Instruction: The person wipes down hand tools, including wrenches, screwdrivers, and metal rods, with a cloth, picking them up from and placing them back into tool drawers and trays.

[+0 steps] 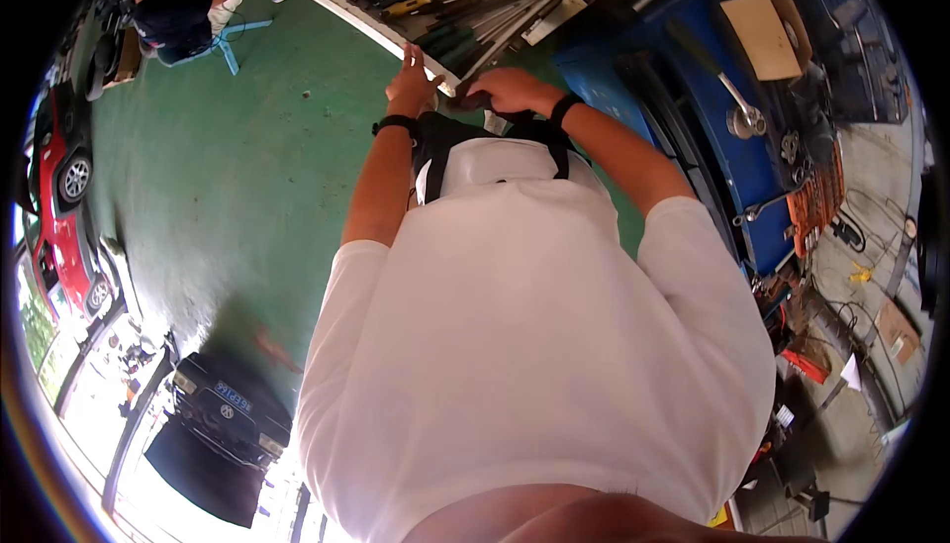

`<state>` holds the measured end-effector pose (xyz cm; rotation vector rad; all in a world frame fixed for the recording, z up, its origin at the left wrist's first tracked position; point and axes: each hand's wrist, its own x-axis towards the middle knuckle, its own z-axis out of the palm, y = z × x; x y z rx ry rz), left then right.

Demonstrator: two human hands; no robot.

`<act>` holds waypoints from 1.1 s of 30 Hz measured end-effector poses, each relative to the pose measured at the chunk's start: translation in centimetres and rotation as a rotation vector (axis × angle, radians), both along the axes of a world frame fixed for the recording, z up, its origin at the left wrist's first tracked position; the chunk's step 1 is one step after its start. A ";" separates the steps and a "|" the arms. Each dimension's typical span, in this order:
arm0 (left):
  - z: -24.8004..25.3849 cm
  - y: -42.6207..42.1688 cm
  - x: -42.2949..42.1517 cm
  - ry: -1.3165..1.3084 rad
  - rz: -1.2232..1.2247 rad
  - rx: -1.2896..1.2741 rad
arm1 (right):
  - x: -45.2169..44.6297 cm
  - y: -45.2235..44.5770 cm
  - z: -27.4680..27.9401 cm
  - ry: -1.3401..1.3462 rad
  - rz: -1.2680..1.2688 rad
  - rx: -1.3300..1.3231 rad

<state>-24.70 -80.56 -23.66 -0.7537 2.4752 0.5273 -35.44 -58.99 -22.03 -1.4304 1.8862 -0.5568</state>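
Observation:
A drawer-like tray with a white edge [346, 16] holds many long tools, among them screwdrivers, one with a yellow handle [408, 5]. My left hand [408, 86] is at the near corner of this tray, fingers apart and stretched against the white edge. Just right of that corner, my right hand [513, 91] is closed, its fingers curled at a small dark thing [465, 102] that I cannot make out. Both hands are in front of my waist, and the fingertips are partly hidden.
To the right stands a blue workbench [708, 117] with a ratchet wrench [737, 98], an open cardboard box [762, 33] and an orange socket tray [816, 208]. A person [183, 13] sits at the upper left. A red car [67, 216] and a dark car [223, 404] are on the left.

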 end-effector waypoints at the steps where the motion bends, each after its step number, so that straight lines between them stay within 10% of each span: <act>1: -0.6 -0.2 0.3 0.000 -0.015 0.002 | 0.4 -0.4 1.6 0.028 0.088 0.011; 5: -2.2 -1.0 0.6 0.060 -0.095 -0.003 | 0.8 -0.7 4.4 0.019 -0.020 -0.054; 7: -2.4 -1.5 1.2 0.371 -0.257 0.435 | 0.4 -0.1 5.3 -0.041 -0.219 -0.195; 10: 9.7 2.1 0.7 0.194 0.168 1.441 | 0.4 0.7 7.6 -0.193 -0.399 -0.485; 18: 6.6 1.8 -1.0 0.371 0.429 1.639 | 1.3 -0.4 14.1 -0.256 -0.292 -0.678; 23: 6.0 2.1 -5.4 0.610 0.220 1.227 | -0.2 3.9 14.6 0.045 -0.539 -0.368; 25: 3.9 0.0 -6.7 0.608 0.100 0.440 | -0.9 6.8 14.8 0.282 -0.733 -0.275; 29: 0.3 -4.1 -4.4 0.683 -0.056 -0.164 | -0.7 13.0 15.7 0.702 -0.992 -0.160; 33: -1.3 -5.1 0.5 0.474 -0.183 -0.058 | 0.8 18.2 13.7 0.728 -1.176 0.104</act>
